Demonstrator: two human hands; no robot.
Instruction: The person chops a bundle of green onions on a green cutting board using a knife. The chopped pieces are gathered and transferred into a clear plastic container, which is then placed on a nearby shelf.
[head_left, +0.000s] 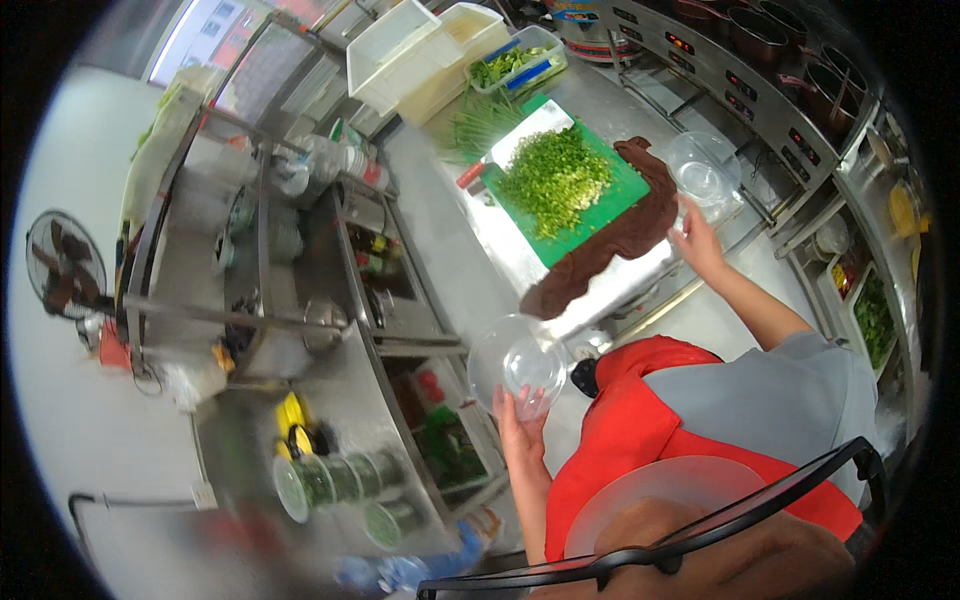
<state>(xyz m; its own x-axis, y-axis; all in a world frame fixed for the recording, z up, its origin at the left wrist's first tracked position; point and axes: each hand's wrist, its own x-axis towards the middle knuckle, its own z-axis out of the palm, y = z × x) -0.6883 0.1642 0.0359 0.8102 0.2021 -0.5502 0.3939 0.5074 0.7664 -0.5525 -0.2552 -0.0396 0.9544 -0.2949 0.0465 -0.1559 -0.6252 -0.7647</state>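
Observation:
My left hand (523, 431) holds a clear round plastic bowl (487, 360), with its fingers behind the see-through wall. My right hand (699, 241) is at the table's near right corner, thumb and fingers apart. A second clear plastic bowl (701, 169) sits just beyond its fingertips; whether they touch it is unclear. Chopped green onion (555, 176) is heaped on a green cutting board (622, 184). A cleaver with a red handle (471, 175) lies on the board behind the heap. Around the board's near edge is a bunched brown cloth (600, 274).
Whole green onions (480, 127) lie beyond the board, near a lidless plastic box of greens (517, 64) and white tubs (420, 56). Left are steel shelves (262, 322) and stacked round containers of greens (337, 480). A stove with pots (757, 30) stands at right.

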